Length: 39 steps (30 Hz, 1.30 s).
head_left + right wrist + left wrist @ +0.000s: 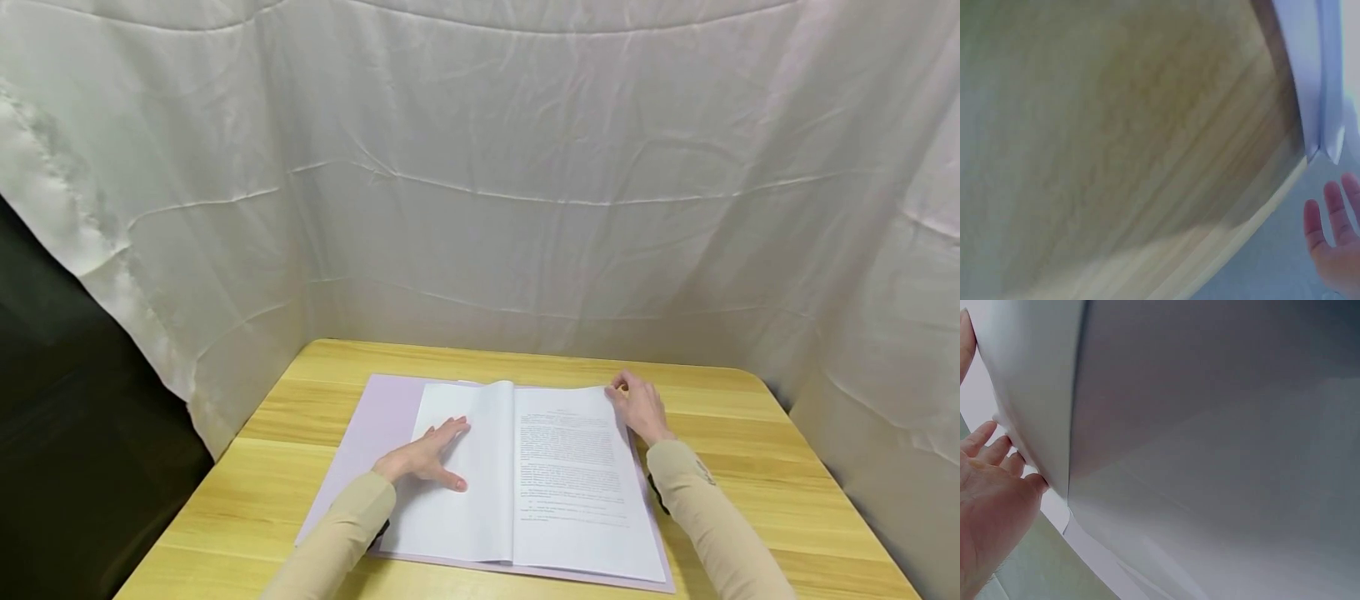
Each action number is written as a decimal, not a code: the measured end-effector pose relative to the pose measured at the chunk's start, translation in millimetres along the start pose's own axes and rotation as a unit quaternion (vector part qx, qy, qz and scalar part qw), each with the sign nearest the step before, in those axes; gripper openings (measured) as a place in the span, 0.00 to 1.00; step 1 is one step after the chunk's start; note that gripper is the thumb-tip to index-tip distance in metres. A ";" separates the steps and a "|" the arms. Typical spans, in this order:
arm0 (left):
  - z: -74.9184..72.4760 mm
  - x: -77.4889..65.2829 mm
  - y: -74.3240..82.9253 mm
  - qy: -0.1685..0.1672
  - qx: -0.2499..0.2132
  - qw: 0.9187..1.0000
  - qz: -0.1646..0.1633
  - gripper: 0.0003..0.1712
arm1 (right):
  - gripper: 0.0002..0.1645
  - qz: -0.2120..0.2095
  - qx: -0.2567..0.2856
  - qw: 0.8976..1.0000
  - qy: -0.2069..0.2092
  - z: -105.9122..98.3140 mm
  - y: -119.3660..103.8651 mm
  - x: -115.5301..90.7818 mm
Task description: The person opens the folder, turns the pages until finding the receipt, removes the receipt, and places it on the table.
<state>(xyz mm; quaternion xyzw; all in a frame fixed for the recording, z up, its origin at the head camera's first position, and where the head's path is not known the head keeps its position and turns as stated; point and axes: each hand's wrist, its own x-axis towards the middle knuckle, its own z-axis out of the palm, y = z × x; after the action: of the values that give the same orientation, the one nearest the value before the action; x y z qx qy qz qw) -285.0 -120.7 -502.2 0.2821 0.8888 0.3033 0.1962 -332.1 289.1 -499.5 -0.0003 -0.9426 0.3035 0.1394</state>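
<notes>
A lilac folder (393, 417) lies spread on the table with a stack of white sheets in it. On the right is a printed page (570, 475); the turned page (491, 475) on the left looks blank and bulges near the middle fold. My left hand (427, 458) rests on the left page, thumb and fingers spread; in the left wrist view its fingertips touch the paper's edge. At the printed page's upper right corner, my right hand (639, 407) pinches the paper between thumb and forefinger. Its other fingers (1338, 219) show in the right wrist view.
The folder lies on a wooden table (750, 467) with rounded far corners. Pale grey curtains (525, 208) hang behind and on both sides. A black surface (75, 417) shows at the left, beyond the curtain's edge.
</notes>
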 end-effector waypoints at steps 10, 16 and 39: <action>-0.6 0.5 0.5 -0.002 0.007 1.000 0.000 0.61 | 0.18 0.046 0.137 0.989 -0.042 -1.2 -7.4 -6.8; -2.1 -1.1 0.1 0.004 -0.002 1.000 0.006 0.63 | 0.40 0.064 0.206 0.968 -0.127 -7.5 -10.5 -13.0; -13.0 -10.1 -0.5 0.036 -0.060 0.997 0.038 0.65 | 0.42 0.078 0.406 0.864 -0.287 -27.7 -20.6 -39.2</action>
<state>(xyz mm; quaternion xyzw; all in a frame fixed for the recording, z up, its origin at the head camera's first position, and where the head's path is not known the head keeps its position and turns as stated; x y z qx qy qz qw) -284.3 -132.8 -491.2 0.2921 0.8641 0.3735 0.1691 -285.3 284.8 -476.5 0.0703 -0.7314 0.6557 -0.1736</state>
